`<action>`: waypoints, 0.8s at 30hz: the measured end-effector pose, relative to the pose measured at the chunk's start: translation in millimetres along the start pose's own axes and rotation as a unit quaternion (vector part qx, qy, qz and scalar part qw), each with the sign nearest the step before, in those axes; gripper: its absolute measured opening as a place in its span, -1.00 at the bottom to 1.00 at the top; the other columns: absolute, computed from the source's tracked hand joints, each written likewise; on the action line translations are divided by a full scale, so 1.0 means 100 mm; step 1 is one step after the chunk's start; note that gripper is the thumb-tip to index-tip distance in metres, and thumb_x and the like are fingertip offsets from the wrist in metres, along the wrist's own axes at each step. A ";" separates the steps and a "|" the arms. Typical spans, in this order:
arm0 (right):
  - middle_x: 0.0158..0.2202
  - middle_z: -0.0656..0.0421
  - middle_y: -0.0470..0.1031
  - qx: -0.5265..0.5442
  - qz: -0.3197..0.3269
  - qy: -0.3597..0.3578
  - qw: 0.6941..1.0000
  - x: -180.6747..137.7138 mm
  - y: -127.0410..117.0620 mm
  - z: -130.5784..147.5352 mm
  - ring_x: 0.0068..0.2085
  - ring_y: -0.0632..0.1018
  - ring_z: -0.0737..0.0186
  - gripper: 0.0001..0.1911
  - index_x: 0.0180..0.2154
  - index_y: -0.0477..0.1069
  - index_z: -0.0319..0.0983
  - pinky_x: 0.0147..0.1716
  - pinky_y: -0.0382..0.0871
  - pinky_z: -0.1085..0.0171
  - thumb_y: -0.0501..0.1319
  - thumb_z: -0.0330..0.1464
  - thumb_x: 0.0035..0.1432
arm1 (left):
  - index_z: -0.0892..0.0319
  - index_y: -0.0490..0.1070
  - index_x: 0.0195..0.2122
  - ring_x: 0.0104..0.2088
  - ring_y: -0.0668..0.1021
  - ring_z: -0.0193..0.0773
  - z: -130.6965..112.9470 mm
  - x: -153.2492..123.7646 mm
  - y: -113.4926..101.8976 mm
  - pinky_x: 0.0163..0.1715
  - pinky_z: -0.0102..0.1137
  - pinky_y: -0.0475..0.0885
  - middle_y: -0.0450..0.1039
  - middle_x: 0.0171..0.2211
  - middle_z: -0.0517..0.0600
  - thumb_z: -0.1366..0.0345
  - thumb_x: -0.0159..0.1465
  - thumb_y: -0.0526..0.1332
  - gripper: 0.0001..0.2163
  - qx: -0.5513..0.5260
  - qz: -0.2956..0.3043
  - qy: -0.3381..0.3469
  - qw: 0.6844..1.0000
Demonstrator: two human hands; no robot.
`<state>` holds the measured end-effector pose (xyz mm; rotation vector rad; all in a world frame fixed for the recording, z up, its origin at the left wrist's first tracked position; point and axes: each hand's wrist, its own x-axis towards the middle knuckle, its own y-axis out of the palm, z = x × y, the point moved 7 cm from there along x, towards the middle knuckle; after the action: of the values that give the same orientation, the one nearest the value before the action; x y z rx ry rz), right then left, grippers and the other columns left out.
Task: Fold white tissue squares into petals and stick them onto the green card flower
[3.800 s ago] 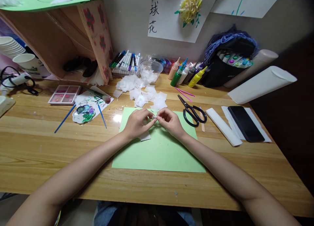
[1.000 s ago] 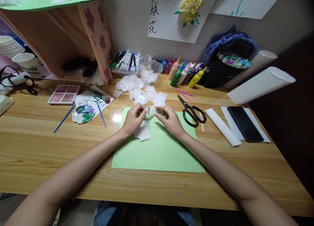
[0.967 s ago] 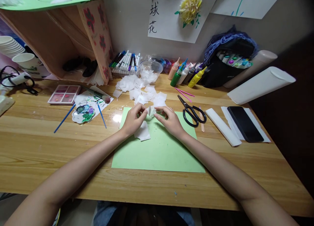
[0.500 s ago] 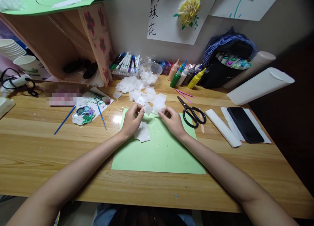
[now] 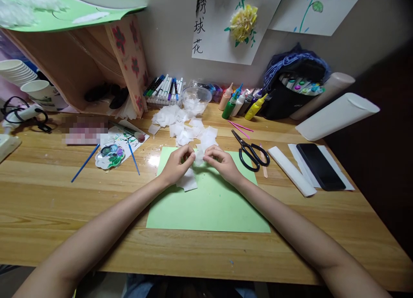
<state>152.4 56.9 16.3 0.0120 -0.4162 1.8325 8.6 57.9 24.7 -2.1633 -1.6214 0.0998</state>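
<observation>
Above the green sheet (image 5: 209, 207) on the worktop (image 5: 97, 242), left hand (image 5: 177, 164) and right hand (image 5: 223, 163) share one thin white piece (image 5: 199, 157), fingers closed on it. Step judged: two-handed handling; the next move calls for light, even pressure.

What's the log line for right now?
left hand: pinching white paper piece | right hand: pinching same piece | underneath: green sheet | scissors: untouched
</observation>
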 end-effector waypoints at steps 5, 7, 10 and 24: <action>-0.43 0.20 0.35 0.063 0.030 0.022 0.997 0.01 0.03 0.00 -0.36 0.36 0.31 -0.74 -0.47 0.41 -0.24 -0.30 0.22 0.28 0.20 -0.21 0.15 | 0.18 0.20 -0.49 -0.46 0.31 -0.34 0.01 0.00 0.03 -0.43 -0.44 0.21 0.24 -0.52 -0.10 0.16 0.27 0.07 -0.75 0.014 0.016 -0.001 1.000; -0.43 0.20 0.35 0.071 0.043 0.019 0.996 0.00 0.05 -0.01 -0.35 0.37 0.30 -0.75 -0.46 0.43 -0.24 -0.31 0.22 0.28 0.21 -0.21 0.15 | 0.18 0.21 -0.49 -0.46 0.31 -0.35 0.01 0.00 0.04 -0.44 -0.44 0.20 0.25 -0.52 -0.10 0.17 0.27 0.07 -0.76 0.019 0.017 -0.001 1.000; -0.43 0.19 0.36 0.071 0.048 0.017 0.996 -0.01 0.06 -0.02 -0.35 0.37 0.30 -0.77 -0.45 0.45 -0.24 -0.33 0.21 0.28 0.23 -0.21 0.13 | 0.18 0.21 -0.49 -0.47 0.30 -0.35 0.01 0.00 0.01 -0.43 -0.44 0.19 0.24 -0.52 -0.10 0.19 0.26 0.07 -0.77 0.029 0.001 -0.004 1.000; -0.41 0.22 0.33 0.065 0.002 0.039 0.997 0.00 0.01 -0.08 -0.45 0.33 0.38 -0.78 -0.42 0.42 -0.24 -0.45 0.18 0.33 0.25 -0.21 0.10 | 0.20 0.16 -0.54 -0.52 0.22 -0.40 0.05 0.02 0.12 -0.50 -0.46 0.11 0.11 -0.57 -0.15 0.06 0.23 0.15 -0.66 0.011 0.065 -0.024 0.998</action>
<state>153.0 58.3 8.8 0.0303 -0.2419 1.8554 18.5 58.6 15.6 -2.2645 -1.4972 0.2099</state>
